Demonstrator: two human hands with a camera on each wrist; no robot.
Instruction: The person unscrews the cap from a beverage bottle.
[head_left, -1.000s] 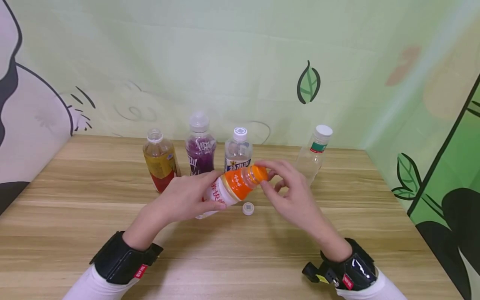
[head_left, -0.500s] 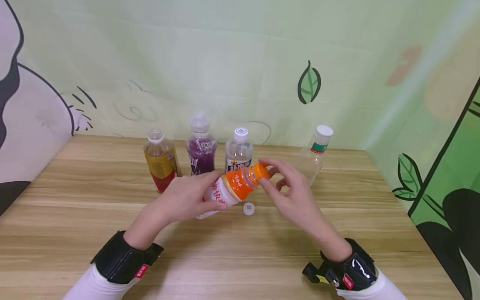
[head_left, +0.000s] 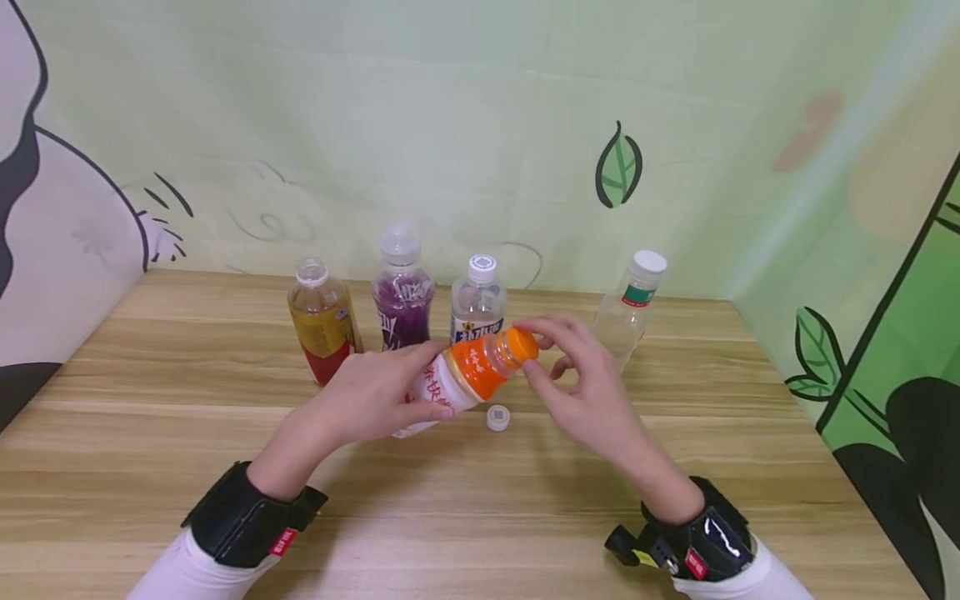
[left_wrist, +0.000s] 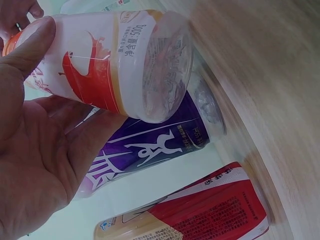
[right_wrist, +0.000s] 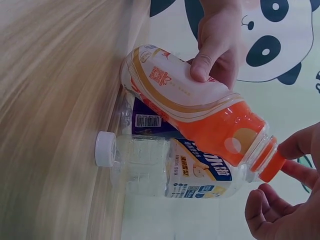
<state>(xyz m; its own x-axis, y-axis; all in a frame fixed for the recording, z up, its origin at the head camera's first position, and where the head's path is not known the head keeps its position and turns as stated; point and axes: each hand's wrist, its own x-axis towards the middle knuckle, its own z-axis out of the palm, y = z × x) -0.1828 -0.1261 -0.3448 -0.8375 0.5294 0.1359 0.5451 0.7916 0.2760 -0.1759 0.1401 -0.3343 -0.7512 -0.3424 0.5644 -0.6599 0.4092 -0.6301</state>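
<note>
My left hand [head_left: 367, 392] grips the body of a plastic drink bottle [head_left: 474, 368] with an orange and white label. The bottle leans over to the right above the table, and its base shows in the left wrist view. An orange cap [head_left: 519, 345] sits at its mouth. Thumb and fingers of my right hand [head_left: 588, 385] pinch this cap from the right; the other fingers are bent clear of it. In the right wrist view the cap [right_wrist: 273, 167] lies between thumb and finger. Below the bottle, a loose white cap [head_left: 497, 417] rests on the table.
Behind my hands stand an uncapped bottle with a gold and red label [head_left: 322, 321], a purple-labelled bottle [head_left: 402, 300] and a clear bottle with a white cap [head_left: 478, 300]. Further right is a clear white-capped bottle with a green label [head_left: 637, 295]. A printed cloth backs the wooden table [head_left: 420, 517].
The fingers of my right hand shift slightly around the orange cap. My left hand and the bottle stay almost in place.
</note>
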